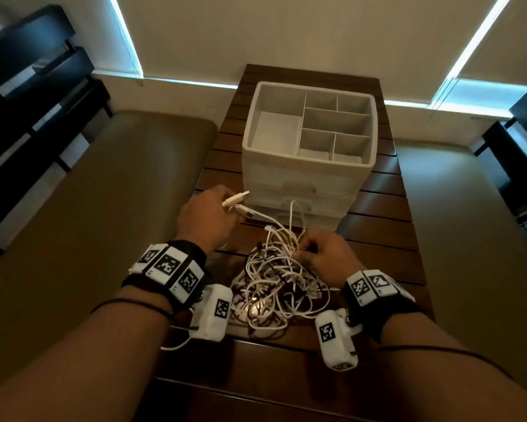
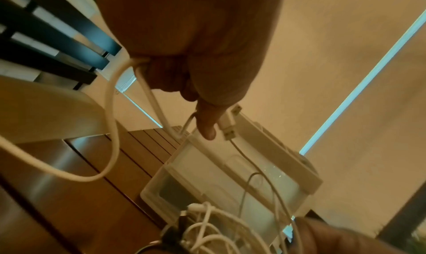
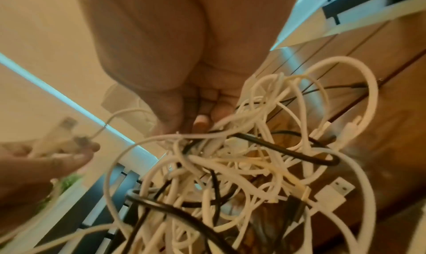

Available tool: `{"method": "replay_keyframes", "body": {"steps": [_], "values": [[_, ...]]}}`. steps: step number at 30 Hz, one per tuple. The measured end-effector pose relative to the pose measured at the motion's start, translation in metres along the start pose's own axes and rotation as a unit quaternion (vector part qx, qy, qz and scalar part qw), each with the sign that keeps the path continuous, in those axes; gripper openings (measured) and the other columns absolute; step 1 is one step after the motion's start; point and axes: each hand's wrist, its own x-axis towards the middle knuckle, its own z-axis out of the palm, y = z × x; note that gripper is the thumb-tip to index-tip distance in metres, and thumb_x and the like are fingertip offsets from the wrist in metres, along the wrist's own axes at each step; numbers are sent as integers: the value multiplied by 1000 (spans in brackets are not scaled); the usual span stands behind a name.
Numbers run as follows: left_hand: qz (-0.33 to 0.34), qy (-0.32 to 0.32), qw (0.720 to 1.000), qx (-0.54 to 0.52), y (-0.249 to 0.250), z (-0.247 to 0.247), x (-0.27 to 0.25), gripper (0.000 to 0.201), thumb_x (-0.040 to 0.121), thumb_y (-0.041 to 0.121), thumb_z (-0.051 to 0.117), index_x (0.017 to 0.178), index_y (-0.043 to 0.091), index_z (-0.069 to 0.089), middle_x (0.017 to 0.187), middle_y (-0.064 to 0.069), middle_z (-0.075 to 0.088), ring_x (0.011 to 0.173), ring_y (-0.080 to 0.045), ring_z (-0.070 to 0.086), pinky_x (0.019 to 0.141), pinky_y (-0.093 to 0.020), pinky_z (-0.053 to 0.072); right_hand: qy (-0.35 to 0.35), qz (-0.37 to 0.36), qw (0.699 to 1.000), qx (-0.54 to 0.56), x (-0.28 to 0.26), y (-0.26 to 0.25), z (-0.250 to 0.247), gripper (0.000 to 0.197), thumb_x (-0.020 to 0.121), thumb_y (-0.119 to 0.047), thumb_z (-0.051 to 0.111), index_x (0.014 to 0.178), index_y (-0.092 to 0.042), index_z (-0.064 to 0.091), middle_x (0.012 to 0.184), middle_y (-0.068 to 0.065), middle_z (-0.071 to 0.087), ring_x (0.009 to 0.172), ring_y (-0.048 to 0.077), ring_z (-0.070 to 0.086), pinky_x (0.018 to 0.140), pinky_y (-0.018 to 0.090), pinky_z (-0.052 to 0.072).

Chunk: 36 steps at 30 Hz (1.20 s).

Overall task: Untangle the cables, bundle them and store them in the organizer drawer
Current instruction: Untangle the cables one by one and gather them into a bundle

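A tangle of white and black cables (image 1: 274,284) lies on the slatted wooden table (image 1: 387,236) between my wrists. My left hand (image 1: 209,219) grips two white USB plug ends (image 1: 236,201), lifted left of the pile, their cords trailing down into it. In the left wrist view my left hand (image 2: 202,101) holds those plugs (image 2: 227,123) with a white loop hanging from it. My right hand (image 1: 320,254) pinches strands at the pile's right top; the right wrist view shows its fingers (image 3: 200,115) curled into the cable tangle (image 3: 242,166). The white organizer (image 1: 308,147) stands behind, drawers closed.
The organizer's top tray (image 1: 257,117) has several empty compartments. Cushioned benches (image 1: 119,193) flank the table left and right. Dark shelving (image 1: 27,80) stands at the far left, and a blind-covered window lies beyond the table.
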Motion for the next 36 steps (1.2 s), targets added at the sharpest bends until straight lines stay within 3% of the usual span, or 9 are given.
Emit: {"method": "replay_keyframes", "body": {"steps": [2, 5, 10, 14, 19, 24, 27, 30, 36], "values": [[-11, 29, 1000, -1, 5, -2, 0, 39, 77, 28, 75, 111, 31, 58, 97, 1, 67, 89, -24, 63, 80, -38, 54, -20, -6, 999, -36, -1, -1, -1, 22, 82, -19, 71, 68, -19, 54, 67, -4, 58, 63, 11, 53, 63, 29, 45], [87, 59, 994, -34, 35, -3, -8, 17, 80, 22, 67, 96, 18, 64, 86, -2, 66, 77, -22, 59, 67, -33, 50, -65, -25, 990, -119, -3, -6, 2, 21, 85, -19, 63, 71, -19, 47, 71, -1, 56, 69, 17, 52, 64, 32, 42], [185, -165, 968, 43, 59, 22, -17, 13, 87, 22, 60, 95, 18, 71, 87, -5, 70, 79, -23, 63, 65, -34, 48, -60, -56, 985, -150, -5, -18, -1, 8, 88, -24, 60, 87, -17, 56, 87, 7, 64, 79, 26, 59, 70, 33, 47], [187, -179, 956, 135, 52, 26, -14, 16, 91, 29, 58, 94, 17, 68, 82, 2, 60, 74, -16, 54, 63, -29, 35, -2, -60, 997, -44, -16, -13, -8, 11, 90, -21, 58, 100, -18, 61, 85, 1, 66, 75, 20, 60, 69, 34, 48], [188, -291, 934, 89, 52, 22, -16, 22, 91, 27, 60, 86, 7, 67, 82, -12, 68, 75, -28, 62, 68, -41, 48, 27, -70, 997, -21, -22, -1, -10, 9, 87, -24, 63, 86, -18, 56, 77, -3, 61, 70, 16, 57, 66, 33, 47], [106, -244, 963, -30, 65, 14, -16, 29, 93, 16, 57, 64, 18, 59, 59, 0, 56, 53, -14, 47, 51, -26, 36, -89, -4, 992, -92, -22, 5, -1, 14, 87, -35, 63, 85, -24, 55, 76, -7, 59, 72, 14, 56, 62, 25, 44], [-14, -182, 969, -168, 56, 9, -11, 31, 93, 13, 57, 63, 20, 58, 51, 7, 46, 43, -7, 38, 41, -19, 31, 9, -64, 989, -130, -18, 14, -4, 19, 89, -39, 60, 79, -26, 51, 77, -8, 59, 75, 18, 58, 72, 34, 46], [-87, -139, 955, -246, 48, 4, -8, 19, 93, 14, 56, 76, 13, 64, 50, 6, 42, 45, -10, 34, 46, -26, 27, 82, -181, 958, -206, -19, 18, -2, 19, 82, -29, 65, 73, -23, 49, 73, -4, 53, 71, 22, 54, 69, 37, 45], [-128, -86, 945, -289, 38, 1, -1, 22, 92, 12, 56, 71, 14, 59, 55, 2, 40, 50, -14, 31, 50, -29, 24, -47, -207, 953, -216, -30, 32, 6, 12, 73, -18, 66, 73, -20, 55, 81, -6, 53, 75, 15, 53, 67, 30, 46]]}}
